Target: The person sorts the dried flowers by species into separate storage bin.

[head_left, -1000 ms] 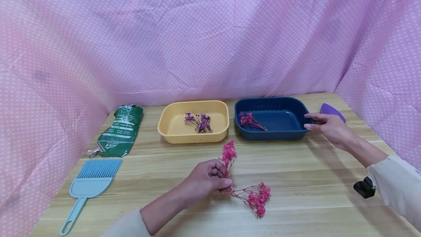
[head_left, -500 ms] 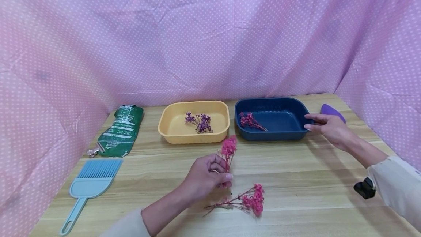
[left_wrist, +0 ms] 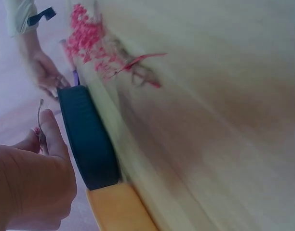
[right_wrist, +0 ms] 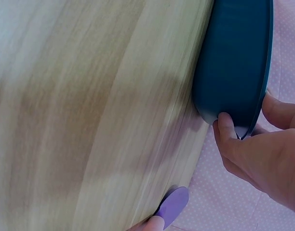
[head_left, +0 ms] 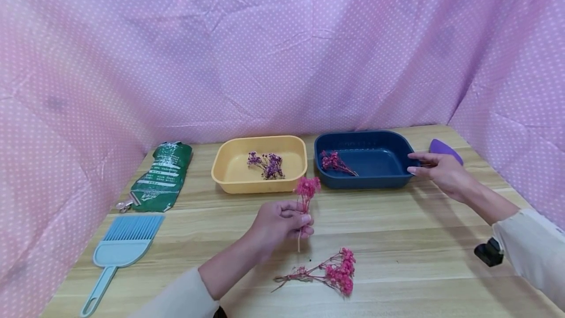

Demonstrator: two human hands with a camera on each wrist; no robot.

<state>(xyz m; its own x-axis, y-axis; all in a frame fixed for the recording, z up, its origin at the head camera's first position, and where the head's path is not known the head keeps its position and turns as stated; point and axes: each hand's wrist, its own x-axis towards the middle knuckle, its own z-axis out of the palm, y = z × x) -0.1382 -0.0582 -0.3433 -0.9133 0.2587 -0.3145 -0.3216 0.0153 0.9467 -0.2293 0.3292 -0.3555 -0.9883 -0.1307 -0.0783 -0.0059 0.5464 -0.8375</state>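
In the head view my left hand (head_left: 278, 225) pinches the stem of a pink dried flower sprig (head_left: 307, 188) above the table, bloom upward. The left wrist view shows the stem's end between finger and thumb. Below that hand, a second pink sprig (head_left: 340, 274) lies on the wood, its blooms toward the right. At the far right, my right hand (head_left: 448, 175) grips the end of a dark blue tub (head_left: 366, 182); in the right wrist view finger and thumb (right_wrist: 277, 113) span its end. Inside the tub lies a darker pink sprig (head_left: 333, 161).
A yellow tub (head_left: 260, 187) with a purple sprig (head_left: 270, 165) stands left of the blue one. At the left lie a green packet (head_left: 163, 175) with a metal clip (head_left: 128, 201) and a light blue brush (head_left: 121, 249). A purple tool (head_left: 446, 150) lies behind my right hand.
The two pink sprigs have come apart: one now lies on the table, while my left hand has lifted the other slightly upward and away. My right hand stays at the blue tub.
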